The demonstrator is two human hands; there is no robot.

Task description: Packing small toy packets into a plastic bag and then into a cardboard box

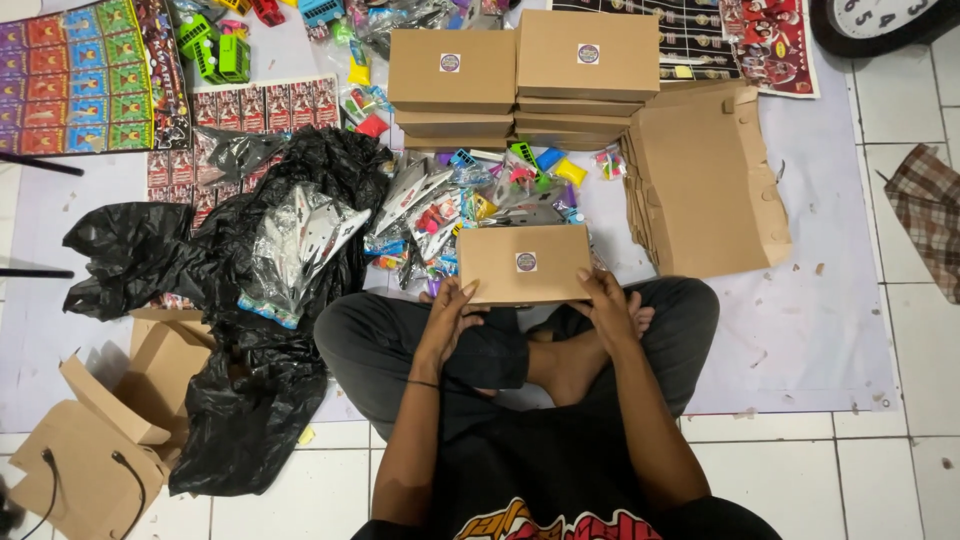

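We see the closed brown cardboard box with a round sticker on its lid point(525, 264) resting over the crossed legs, held at both near corners. The left hand point(447, 318) curls its fingers point(466, 291) onto the left corner; the right hand point(608, 305) wraps its fingers point(584, 284) around the right one. Just beyond the fingertips lies a heap of small plastic toys in clear wrappers point(470, 200), still unpacked. Farther out, stacked closed brown boxes point(520, 80) look finished. Right of the right fingers, flat unfolded cardboard blanks point(705, 180) wait; left, a crumpled black plastic bag point(250, 330).
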